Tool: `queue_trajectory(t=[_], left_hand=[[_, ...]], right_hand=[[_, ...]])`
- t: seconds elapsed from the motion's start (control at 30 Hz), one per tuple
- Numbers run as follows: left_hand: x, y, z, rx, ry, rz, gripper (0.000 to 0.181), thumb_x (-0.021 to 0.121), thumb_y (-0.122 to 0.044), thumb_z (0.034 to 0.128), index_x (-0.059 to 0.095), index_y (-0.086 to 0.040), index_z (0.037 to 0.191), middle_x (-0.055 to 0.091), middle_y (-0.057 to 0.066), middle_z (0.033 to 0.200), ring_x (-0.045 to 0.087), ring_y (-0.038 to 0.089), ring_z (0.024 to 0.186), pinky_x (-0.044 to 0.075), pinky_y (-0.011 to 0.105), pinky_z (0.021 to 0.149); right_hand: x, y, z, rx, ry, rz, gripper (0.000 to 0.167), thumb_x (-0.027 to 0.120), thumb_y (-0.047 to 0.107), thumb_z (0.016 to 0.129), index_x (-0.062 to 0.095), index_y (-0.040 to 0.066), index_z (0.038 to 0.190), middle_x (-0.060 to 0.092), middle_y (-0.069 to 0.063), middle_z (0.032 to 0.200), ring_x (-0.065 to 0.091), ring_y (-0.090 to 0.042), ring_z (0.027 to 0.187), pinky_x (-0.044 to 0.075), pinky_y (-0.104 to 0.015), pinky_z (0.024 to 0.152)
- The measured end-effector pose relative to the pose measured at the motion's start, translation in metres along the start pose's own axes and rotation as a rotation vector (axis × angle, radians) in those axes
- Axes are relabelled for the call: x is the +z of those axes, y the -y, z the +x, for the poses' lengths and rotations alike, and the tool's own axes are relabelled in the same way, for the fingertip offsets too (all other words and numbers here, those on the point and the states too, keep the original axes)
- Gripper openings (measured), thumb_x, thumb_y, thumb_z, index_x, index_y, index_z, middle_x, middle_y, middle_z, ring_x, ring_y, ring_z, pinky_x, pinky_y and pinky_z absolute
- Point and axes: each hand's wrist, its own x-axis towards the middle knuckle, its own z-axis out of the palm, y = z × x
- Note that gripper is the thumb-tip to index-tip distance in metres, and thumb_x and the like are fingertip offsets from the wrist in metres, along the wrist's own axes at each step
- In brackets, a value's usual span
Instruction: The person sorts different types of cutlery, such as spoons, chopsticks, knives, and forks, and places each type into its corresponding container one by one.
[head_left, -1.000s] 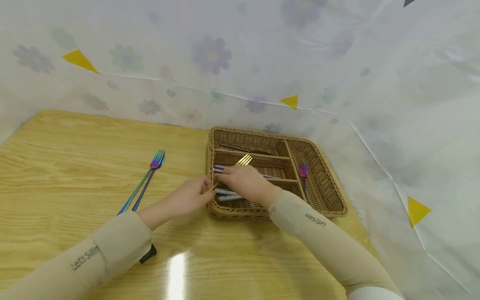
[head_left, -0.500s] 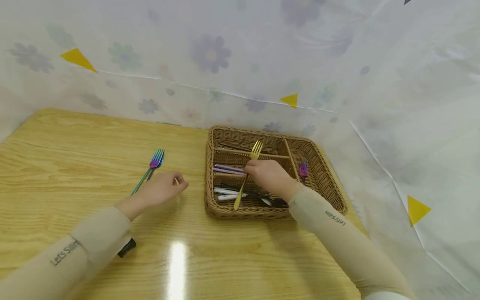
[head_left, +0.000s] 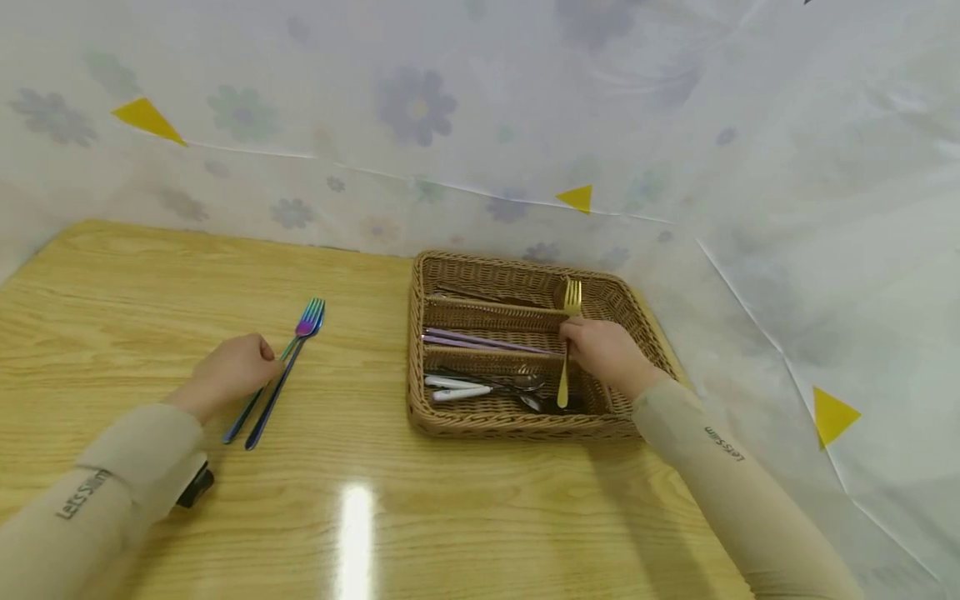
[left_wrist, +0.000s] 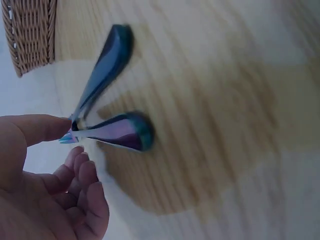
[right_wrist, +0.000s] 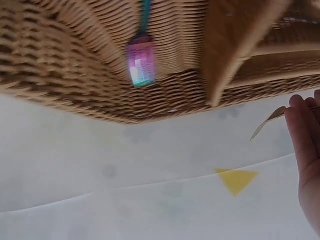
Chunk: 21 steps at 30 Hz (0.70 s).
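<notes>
My right hand (head_left: 609, 350) pinches a gold fork (head_left: 572, 297) by its handle, tines pointing away, above the wicker basket (head_left: 480, 430). In the right wrist view the gold fork (right_wrist: 270, 119) is partly hidden behind the fingers. To the left, my left hand (head_left: 231, 372) is beside a rainbow-coloured fork (head_left: 309, 320) and a blue spoon (head_left: 272, 407) on the table; the fork covers most of the spoon's head. In the left wrist view, thumb and loosely bent fingers (left_wrist: 87, 172) stand apart. Whether they touch the handles is unclear.
The basket's divided sections hold purple chopsticks (head_left: 480, 340), white-handled cutlery (head_left: 459, 392) and dark spoons at the front. A purple fork (right_wrist: 142, 62) lies in the right-hand compartment. Behind the table (head_left: 420, 508) hangs a flower-patterned sheet (head_left: 420, 108).
The left hand has let go of the gold fork and moved left to the fork and spoon. My right hand has carried the gold fork rightward across the basket.
</notes>
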Motion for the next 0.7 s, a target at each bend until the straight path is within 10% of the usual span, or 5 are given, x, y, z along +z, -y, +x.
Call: queue_trajectory(t=[0.7], left_hand=[[0.005, 0.004, 0.001, 0.002, 0.036, 0.006, 0.03, 0.051, -0.026, 0.0908, 0.054, 0.005, 0.092, 0.057, 0.011, 0.078, 0.048, 0.018, 0.066, 0.038, 0.026, 0.055]], right_hand=[[0.025, -0.062, -0.025, 0.111, 0.066, 0.039, 0.018, 0.053, -0.006, 0.085, 0.069, 0.001, 0.091, 0.07, -0.014, 0.085, 0.066, -0.029, 0.077, 0.054, -0.039, 0.068]])
